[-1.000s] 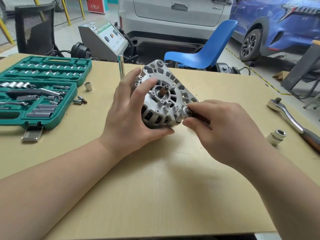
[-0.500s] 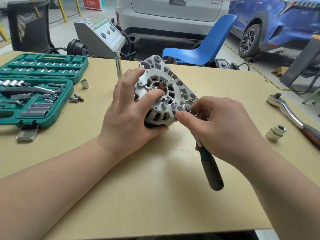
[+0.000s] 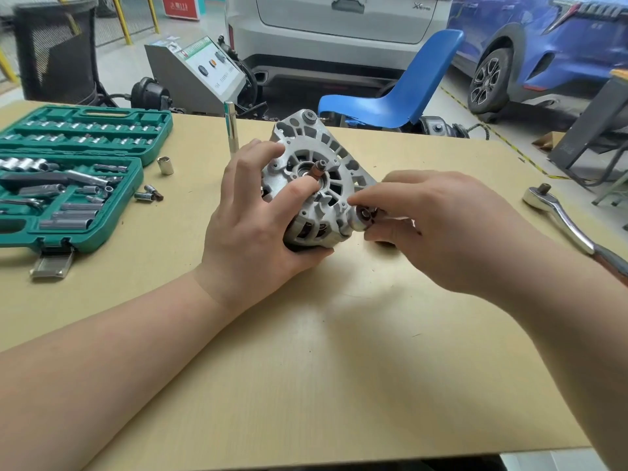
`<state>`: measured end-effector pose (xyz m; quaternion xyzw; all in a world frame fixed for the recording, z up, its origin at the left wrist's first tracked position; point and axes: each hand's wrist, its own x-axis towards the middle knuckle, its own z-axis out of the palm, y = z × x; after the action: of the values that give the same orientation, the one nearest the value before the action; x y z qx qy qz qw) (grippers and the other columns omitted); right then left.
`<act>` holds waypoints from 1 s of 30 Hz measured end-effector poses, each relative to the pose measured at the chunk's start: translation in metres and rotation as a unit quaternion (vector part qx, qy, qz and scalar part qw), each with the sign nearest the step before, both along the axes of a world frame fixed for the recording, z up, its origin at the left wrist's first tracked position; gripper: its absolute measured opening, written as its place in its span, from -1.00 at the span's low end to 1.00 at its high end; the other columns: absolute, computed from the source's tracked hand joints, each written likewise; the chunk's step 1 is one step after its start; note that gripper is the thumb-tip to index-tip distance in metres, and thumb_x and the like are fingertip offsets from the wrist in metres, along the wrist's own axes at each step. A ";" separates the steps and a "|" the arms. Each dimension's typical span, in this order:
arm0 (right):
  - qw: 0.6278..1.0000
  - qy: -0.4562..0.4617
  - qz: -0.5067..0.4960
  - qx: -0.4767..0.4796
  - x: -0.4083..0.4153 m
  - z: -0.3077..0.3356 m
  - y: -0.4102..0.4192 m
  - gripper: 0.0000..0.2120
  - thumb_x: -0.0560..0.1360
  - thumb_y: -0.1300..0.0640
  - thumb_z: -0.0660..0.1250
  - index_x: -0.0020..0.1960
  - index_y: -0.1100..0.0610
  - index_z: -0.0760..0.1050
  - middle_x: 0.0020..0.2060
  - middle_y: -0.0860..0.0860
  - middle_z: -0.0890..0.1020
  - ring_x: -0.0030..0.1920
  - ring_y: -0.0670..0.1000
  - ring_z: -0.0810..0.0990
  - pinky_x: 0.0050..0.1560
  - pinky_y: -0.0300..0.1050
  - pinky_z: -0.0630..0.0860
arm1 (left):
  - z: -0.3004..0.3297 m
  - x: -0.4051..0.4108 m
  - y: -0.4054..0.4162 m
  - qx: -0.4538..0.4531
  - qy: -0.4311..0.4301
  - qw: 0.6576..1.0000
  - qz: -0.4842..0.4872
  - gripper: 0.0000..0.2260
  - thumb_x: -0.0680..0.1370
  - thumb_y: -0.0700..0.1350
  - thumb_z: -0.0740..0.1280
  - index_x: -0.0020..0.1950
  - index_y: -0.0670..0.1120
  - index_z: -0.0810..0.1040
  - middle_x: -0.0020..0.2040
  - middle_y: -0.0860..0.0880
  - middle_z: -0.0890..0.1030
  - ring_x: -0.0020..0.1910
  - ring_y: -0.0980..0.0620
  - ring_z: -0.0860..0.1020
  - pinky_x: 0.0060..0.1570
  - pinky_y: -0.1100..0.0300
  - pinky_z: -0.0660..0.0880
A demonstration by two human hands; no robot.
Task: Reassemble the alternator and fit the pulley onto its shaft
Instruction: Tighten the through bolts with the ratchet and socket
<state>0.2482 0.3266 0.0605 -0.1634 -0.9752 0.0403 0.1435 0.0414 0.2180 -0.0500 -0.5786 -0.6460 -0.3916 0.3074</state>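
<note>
The silver alternator [image 3: 316, 154] stands tilted on the tan table [image 3: 339, 368], its front face and bare shaft [image 3: 319, 166] turned toward me. My left hand [image 3: 258, 226] wraps its left side, thumb pressed on the face beside the shaft. My right hand [image 3: 438, 229] is closed at the lower right mounting ear [image 3: 362, 217], fingers pinched on a dark-shafted driver that is mostly hidden under the hand. No pulley is on the shaft, and none is in view.
An open green socket case [image 3: 68, 185] lies at the left, with a loose socket [image 3: 165, 164] and small bits [image 3: 147, 196] beside it. A steel extension bar [image 3: 231, 130] stands upright behind the alternator. A ratchet [image 3: 557, 215] lies at the right. Behind the table stand a blue chair [image 3: 390, 103] and cars.
The black driver handle that stuck out below my right hand half a second ago is now hidden beneath it. My left thumb has slid closer to the shaft.
</note>
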 end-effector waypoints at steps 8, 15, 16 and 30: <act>0.949 0.166 -0.119 -0.238 0.000 -0.032 -0.017 -0.69 0.40 -0.21 0.57 -0.03 -0.08 0.56 -0.37 -0.13 0.70 -0.41 -0.14 0.67 -0.33 -0.12 0.60 | 0.003 0.003 -0.004 -0.022 -0.006 1.000 0.010 -0.40 0.43 0.28 0.57 0.29 -0.06 0.58 0.47 -0.12 0.27 0.47 -0.35 0.40 0.38 -0.10 0.48; 0.915 0.244 -0.129 -0.293 0.005 -0.042 -0.022 -0.74 0.43 -0.08 0.61 -0.12 0.00 0.57 -0.34 -0.07 0.71 -0.45 -0.03 0.69 -0.34 0.10 0.67 | 0.021 0.022 0.004 0.016 0.094 0.995 -0.020 -0.78 0.59 0.18 0.48 -0.03 0.05 0.78 0.46 -0.07 0.59 0.50 -0.27 0.47 0.43 -0.48 0.28; 0.917 0.246 -0.128 -0.286 0.004 -0.042 -0.022 -0.74 0.43 -0.09 0.61 -0.13 0.00 0.58 -0.35 -0.08 0.70 -0.45 -0.04 0.68 -0.34 0.08 0.67 | 0.021 0.025 0.004 0.016 0.079 0.996 -0.030 -0.81 0.60 0.14 0.48 -0.07 0.06 0.78 0.42 -0.03 0.63 0.49 -0.26 0.49 0.43 -0.50 0.27; 0.963 0.192 -0.042 -0.187 0.007 -0.038 -0.004 -0.87 0.48 0.07 0.56 -0.03 0.03 0.64 -0.24 -0.05 0.69 -0.18 0.10 0.64 -0.14 0.13 0.58 | 0.021 0.047 0.000 0.017 -0.097 0.995 -0.016 -0.85 0.56 0.09 0.51 -0.13 0.06 0.81 0.02 0.22 0.75 0.24 -0.14 0.57 0.50 -0.39 0.17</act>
<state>0.2548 0.3229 0.0230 -0.2170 -0.8968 0.2464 0.2966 0.0888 0.2184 -0.0294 -0.5425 -0.6572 -0.4615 0.2465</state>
